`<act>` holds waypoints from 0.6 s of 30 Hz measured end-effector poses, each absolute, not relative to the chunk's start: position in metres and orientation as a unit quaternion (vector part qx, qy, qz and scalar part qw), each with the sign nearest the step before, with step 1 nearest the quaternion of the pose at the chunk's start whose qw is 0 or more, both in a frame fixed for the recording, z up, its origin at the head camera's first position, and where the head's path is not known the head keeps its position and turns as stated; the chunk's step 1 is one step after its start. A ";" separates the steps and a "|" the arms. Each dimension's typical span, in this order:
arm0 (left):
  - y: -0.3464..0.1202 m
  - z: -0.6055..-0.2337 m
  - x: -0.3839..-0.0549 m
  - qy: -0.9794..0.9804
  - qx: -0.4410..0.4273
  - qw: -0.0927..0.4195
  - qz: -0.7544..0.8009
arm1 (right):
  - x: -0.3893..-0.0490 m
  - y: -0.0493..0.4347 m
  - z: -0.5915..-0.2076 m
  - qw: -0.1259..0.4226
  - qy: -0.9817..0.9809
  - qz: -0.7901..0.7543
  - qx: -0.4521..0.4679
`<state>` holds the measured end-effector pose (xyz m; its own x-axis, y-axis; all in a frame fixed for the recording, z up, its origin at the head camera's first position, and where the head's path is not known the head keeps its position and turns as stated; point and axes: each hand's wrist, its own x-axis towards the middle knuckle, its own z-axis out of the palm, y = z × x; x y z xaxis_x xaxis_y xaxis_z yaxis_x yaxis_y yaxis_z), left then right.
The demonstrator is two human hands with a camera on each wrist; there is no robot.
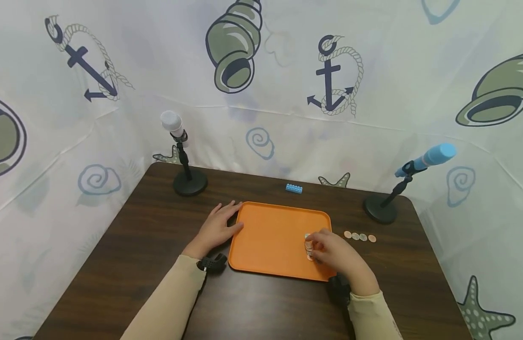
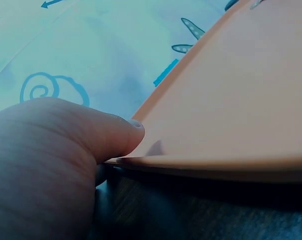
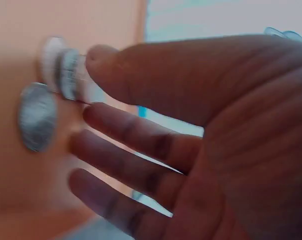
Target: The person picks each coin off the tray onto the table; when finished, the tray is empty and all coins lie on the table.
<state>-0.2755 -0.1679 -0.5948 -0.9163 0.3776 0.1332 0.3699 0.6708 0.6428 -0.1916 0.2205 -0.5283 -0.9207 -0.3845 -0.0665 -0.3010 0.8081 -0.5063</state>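
An orange tray (image 1: 270, 241) lies on the table. My left hand (image 1: 216, 227) rests at its left edge, fingers extended along the rim and thumb reaching over it; the left wrist view shows that thumb (image 2: 116, 134) at the rim. Over the tray's right part, my right hand (image 1: 335, 252) pinches at a group of coins (image 1: 309, 248). In the right wrist view the thumb (image 3: 108, 62) is right at stacked coins (image 3: 69, 74), its index finger hidden and the other fingers loosely extended. One silvery coin (image 3: 37, 117) lies flat on the tray beside the stack.
Several coins (image 1: 360, 236) lie in a row on the table (image 1: 261, 302), right of the tray. A blue toy brick (image 1: 294, 188) sits behind the tray. Two black stands (image 1: 190, 182) stand at the back corners, one holding a white object (image 1: 172, 122), the other a blue one (image 1: 431, 158).
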 end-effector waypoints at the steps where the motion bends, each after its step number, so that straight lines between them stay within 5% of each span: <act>1: -0.167 -0.595 -0.276 0.914 0.204 0.007 0.350 | -0.193 0.219 -0.532 0.074 0.949 -0.241 -0.186; 18: -0.168 -0.597 -0.277 0.916 0.197 0.012 0.348 | -0.196 0.203 -0.547 0.061 0.959 -0.230 -0.152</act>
